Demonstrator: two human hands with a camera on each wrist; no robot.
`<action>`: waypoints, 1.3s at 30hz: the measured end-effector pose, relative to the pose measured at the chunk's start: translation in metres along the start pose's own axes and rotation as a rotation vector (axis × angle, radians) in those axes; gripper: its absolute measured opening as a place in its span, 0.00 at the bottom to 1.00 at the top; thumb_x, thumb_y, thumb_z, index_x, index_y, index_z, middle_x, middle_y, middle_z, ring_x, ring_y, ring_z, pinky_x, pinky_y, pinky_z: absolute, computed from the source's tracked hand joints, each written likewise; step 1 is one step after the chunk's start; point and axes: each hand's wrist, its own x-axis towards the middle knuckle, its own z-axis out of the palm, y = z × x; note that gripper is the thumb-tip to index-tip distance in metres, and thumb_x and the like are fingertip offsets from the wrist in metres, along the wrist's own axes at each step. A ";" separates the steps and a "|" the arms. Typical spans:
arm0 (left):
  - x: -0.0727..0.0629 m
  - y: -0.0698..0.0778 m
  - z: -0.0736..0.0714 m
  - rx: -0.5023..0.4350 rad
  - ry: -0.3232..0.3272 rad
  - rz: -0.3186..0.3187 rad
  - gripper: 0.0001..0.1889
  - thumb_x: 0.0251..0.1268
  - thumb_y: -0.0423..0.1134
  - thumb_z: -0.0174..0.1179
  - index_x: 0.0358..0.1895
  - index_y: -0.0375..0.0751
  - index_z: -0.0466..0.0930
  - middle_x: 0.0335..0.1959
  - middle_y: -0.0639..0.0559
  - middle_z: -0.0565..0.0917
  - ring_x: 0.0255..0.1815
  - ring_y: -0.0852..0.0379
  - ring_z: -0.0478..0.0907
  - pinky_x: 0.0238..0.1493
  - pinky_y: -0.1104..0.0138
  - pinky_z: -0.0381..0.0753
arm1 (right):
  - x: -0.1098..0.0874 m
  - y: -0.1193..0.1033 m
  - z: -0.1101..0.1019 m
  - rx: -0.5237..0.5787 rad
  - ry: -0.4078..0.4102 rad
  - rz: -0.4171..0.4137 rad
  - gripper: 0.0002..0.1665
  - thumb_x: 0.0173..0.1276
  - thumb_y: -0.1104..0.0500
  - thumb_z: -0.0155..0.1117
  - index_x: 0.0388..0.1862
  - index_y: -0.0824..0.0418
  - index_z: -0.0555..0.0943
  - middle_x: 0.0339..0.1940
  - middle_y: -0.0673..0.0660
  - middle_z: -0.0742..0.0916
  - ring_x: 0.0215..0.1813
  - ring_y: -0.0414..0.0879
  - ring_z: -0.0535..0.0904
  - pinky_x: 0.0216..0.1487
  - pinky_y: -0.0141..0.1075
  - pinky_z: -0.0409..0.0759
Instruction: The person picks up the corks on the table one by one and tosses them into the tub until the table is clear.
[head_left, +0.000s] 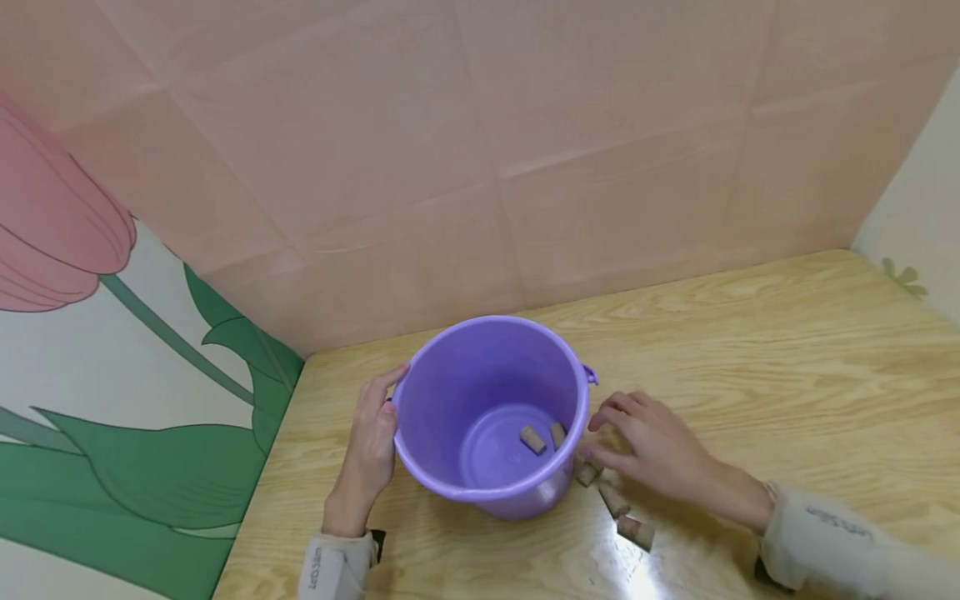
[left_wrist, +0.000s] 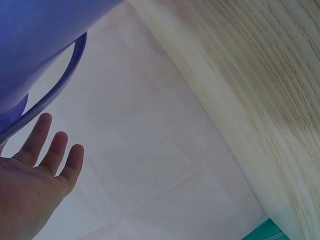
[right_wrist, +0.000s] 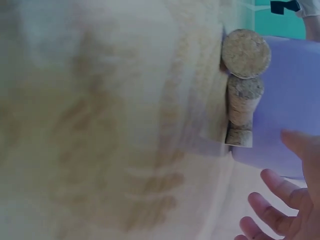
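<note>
A purple bucket [head_left: 491, 400] stands tilted or seen at an angle on the wooden table, its mouth facing me. My left hand [head_left: 372, 429] grips its left rim by the handle joint; in the left wrist view, several fingers of that hand [left_wrist: 37, 175] extend below the curved bucket handle [left_wrist: 60, 82]. Inside the bucket, one cork [head_left: 532, 440] lies on the bottom and another [head_left: 558, 434] is partly hidden by the rim. To the right, my right hand [head_left: 652, 442] hovers with loosely bent fingers, holding nothing. Beside the bucket lie three corks [head_left: 635, 532], lined up in the right wrist view [right_wrist: 245, 100].
The wood-grain table [head_left: 750, 375] extends right and toward me. Behind it rises a pink-beige covering [head_left: 480, 167]. A panel with a painted tulip and green leaves [head_left: 187, 467] borders the left side, and a pale wall [head_left: 918, 208] the right.
</note>
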 end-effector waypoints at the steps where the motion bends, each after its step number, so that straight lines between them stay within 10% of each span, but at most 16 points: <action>1: 0.000 0.000 0.000 0.001 0.000 0.002 0.29 0.81 0.50 0.29 0.68 0.38 0.71 0.63 0.40 0.78 0.62 0.44 0.71 0.58 0.44 0.68 | -0.001 0.000 0.001 -0.003 -0.007 0.003 0.18 0.57 0.39 0.73 0.37 0.50 0.85 0.43 0.52 0.87 0.49 0.51 0.80 0.49 0.52 0.80; 39: 0.001 -0.001 0.000 -0.002 -0.002 0.011 0.28 0.81 0.49 0.29 0.66 0.35 0.72 0.63 0.37 0.78 0.63 0.41 0.71 0.61 0.48 0.66 | -0.004 -0.003 0.008 -0.040 -0.187 0.073 0.21 0.49 0.30 0.73 0.21 0.41 0.77 0.40 0.48 0.83 0.48 0.52 0.78 0.47 0.52 0.78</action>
